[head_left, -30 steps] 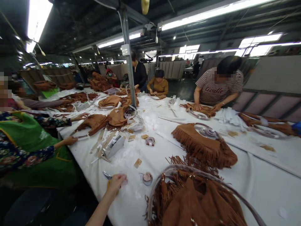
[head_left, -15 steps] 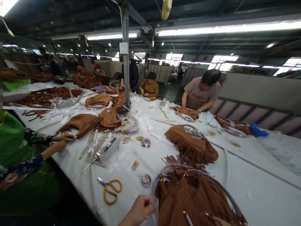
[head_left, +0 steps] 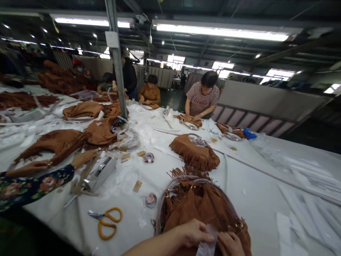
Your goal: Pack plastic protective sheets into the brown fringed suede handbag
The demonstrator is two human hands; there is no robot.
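A brown fringed bag (head_left: 191, 206) lies at the bottom centre of the table, its handle wrapped in clear plastic. Above its front, my left hand (head_left: 194, 233) pinches a strip of translucent plastic (head_left: 209, 243) between thumb and fingers. Close on the right is my right hand (head_left: 230, 243), fingers bent over the bag beside the strip; what its fingertips hold, if anything, is hidden. Yellow-handled scissors (head_left: 108, 220) rest on the table to the left. Behind the bag lies another brown fringed bag (head_left: 195, 153).
A tape dispenser (head_left: 101, 174) stands at the left, near a co-worker's flowered sleeve (head_left: 48, 183) and hands on brown bags. A roll (head_left: 151, 200) and tags lie mid-table. A metal post (head_left: 119, 78) rises behind. People work across the table.
The view has turned right. My left hand has moved right over the bag with the plastic, and my right hand is now beside it. A co-worker's arm reaches toward the tape dispenser.
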